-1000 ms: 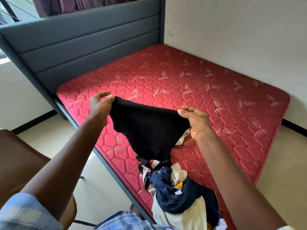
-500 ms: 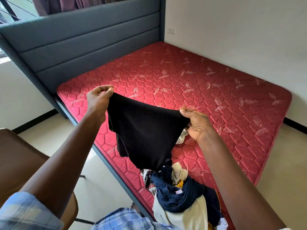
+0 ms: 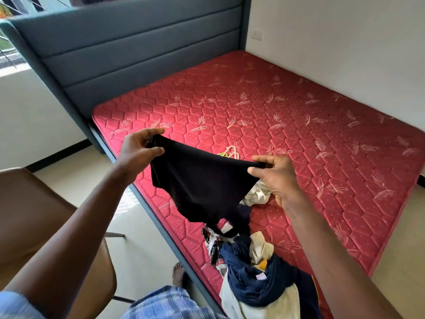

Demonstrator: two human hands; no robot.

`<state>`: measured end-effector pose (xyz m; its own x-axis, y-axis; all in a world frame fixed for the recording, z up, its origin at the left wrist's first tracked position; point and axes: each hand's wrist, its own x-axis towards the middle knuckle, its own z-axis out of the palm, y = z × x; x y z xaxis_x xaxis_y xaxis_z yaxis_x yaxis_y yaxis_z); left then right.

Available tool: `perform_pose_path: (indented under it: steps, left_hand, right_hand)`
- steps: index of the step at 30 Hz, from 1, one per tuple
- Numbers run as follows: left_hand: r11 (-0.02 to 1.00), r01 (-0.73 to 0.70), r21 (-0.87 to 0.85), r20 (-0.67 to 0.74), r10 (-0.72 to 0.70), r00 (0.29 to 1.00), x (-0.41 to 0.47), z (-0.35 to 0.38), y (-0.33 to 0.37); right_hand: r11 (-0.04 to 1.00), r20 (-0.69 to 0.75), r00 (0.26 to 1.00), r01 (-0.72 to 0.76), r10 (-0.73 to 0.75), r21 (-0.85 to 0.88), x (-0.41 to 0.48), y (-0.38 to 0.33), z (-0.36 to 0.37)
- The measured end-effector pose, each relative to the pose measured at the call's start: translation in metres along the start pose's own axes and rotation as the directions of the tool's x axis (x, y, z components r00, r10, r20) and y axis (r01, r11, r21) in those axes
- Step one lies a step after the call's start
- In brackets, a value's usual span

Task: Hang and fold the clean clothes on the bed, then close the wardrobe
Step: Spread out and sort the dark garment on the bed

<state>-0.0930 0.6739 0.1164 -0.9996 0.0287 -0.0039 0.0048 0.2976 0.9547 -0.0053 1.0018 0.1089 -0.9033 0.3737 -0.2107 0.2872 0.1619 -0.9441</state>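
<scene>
Black garment [image 3: 202,183] stretched over the bed.
My left hand [image 3: 138,150] and right hand [image 3: 276,178] pinch its top edge; it hides part of the clothes pile [image 3: 255,272] on the red mattress [image 3: 299,125].

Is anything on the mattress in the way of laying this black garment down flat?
Yes: a small cream-and-green item lies on the mattress just beyond the black garment, and a crumpled cream cloth lies below its right side. The mattress farther back shows nothing on it.
</scene>
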Motion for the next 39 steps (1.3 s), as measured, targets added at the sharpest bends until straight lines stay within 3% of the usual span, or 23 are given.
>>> perform_pose_path:
  steps: [4, 9, 14, 19, 23, 27, 29, 31, 34, 36, 39]
  left_hand:
    - [0.917, -0.15, 0.369, 0.016, 0.155, 0.988, 0.032, -0.025, -0.019]
    - [0.805, -0.236, 0.544, 0.004, 0.279, 0.96, 0.086, -0.062, -0.036]
    - [0.661, -0.301, 0.687, 0.087, 0.337, 0.938, 0.157, -0.089, -0.033]
    - [0.498, -0.426, 0.755, 0.241, 0.394, 0.887, 0.221, -0.033, -0.018]
    - [0.563, -0.482, 0.672, 0.432, 0.232, 0.872, 0.232, 0.066, -0.047]
    - [0.665, -0.43, 0.611, 0.553, 0.031, 0.833, 0.2, 0.17, -0.13]
    - [0.701, -0.4, 0.59, 0.606, -0.056, 0.794, 0.173, 0.212, -0.172]
    - [0.731, -0.405, 0.549, 0.664, -0.086, 0.743, 0.145, 0.249, -0.21]
    - [0.744, -0.464, 0.481, 0.757, -0.085, 0.648, 0.1, 0.292, -0.246]
    - [0.701, -0.561, 0.44, 0.824, -0.067, 0.562, 0.076, 0.321, -0.261]
    - [0.591, -0.732, 0.338, 0.925, -0.064, 0.376, 0.049, 0.354, -0.272]
  right_hand:
    - [0.902, 0.024, 0.991, 0.128, -0.129, -0.413, 0.008, 0.002, 0.038]
    - [0.809, 0.033, 0.985, 0.159, -0.17, -0.565, 0.023, 0.01, 0.102]
    - [0.946, 0.135, 0.987, -0.035, 0.082, -0.322, 0.039, 0.012, 0.173]
    - [0.962, 0.056, 0.961, -0.272, 0.272, -0.02, 0.055, 0.057, 0.217]
    - [0.851, -0.011, 0.861, -0.5, 0.508, 0.157, 0.051, 0.115, 0.218]
    - [0.617, -0.035, 0.637, -0.729, 0.77, 0.298, 0.04, 0.21, 0.209]
    - [0.53, -0.051, 0.545, -0.785, 0.837, 0.32, 0.032, 0.259, 0.205]
    - [0.509, -0.108, 0.502, -0.807, 0.858, 0.299, 0.022, 0.309, 0.199]
    - [0.545, -0.22, 0.506, -0.817, 0.834, 0.19, 0.007, 0.359, 0.19]
    - [0.558, -0.245, 0.52, -0.821, 0.818, 0.122, 0.0, 0.382, 0.183]
    - [0.572, -0.255, 0.551, -0.82, 0.795, 0.014, -0.004, 0.397, 0.18]
